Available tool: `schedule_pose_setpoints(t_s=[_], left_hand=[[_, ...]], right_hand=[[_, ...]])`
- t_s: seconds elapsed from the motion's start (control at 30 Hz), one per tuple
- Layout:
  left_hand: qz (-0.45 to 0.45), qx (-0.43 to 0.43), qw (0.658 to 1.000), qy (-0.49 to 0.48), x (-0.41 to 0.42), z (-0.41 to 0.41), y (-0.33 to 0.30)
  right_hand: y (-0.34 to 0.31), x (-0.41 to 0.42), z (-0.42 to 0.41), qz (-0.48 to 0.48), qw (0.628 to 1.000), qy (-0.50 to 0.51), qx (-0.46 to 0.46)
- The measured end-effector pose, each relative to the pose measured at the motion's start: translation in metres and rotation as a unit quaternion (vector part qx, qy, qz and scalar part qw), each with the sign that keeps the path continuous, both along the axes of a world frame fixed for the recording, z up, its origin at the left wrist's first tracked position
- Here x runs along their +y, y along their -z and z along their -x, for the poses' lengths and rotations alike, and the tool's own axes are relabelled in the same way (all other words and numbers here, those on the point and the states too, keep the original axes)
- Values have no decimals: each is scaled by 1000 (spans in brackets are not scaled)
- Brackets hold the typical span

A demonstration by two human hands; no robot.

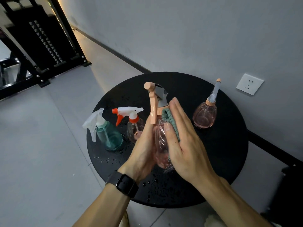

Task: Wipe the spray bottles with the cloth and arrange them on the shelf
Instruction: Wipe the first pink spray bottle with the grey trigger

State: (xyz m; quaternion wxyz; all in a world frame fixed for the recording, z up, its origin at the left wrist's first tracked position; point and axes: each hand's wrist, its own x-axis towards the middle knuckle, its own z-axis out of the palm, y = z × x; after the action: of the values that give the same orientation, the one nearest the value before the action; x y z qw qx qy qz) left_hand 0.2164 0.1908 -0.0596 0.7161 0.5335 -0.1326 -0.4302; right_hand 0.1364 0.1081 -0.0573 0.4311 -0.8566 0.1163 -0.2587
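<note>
Spray bottle in pink plastic stands nearly upright between my two hands above the round black table, long axis vertical, its peach trigger head at the top with the nozzle pointing left, toward the shelf. My left hand rests against its left side, fingers straight. My right hand lies flat with fingers extended, pressing the green cloth onto the bottle's right side. I see a teal bottle and a clear bottle with a red and white trigger standing left of my hands, and a pink pump bottle to the right. Water drops speckle the tabletop near my wrists
</note>
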Motion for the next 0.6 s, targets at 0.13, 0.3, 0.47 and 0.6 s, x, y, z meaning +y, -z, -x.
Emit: schedule_pose_setpoints(t_s=[0.13,0.3,0.47,0.6], left_hand=[[-1,-41,999,35,-1,5,1],[-21,-24,999,-32,-1,2,3],[-2,6,998,-63,0,-7,6],[-4,-29,999,-14,-1,-5,3]], right_hand=[[-3,-10,-3,-29,999,10,29],[-1,-8,-3,-27,999,-10,26],[8,-2,-1,21,1000,-1,1],[12,-1,-2,118,993,9,-20]])
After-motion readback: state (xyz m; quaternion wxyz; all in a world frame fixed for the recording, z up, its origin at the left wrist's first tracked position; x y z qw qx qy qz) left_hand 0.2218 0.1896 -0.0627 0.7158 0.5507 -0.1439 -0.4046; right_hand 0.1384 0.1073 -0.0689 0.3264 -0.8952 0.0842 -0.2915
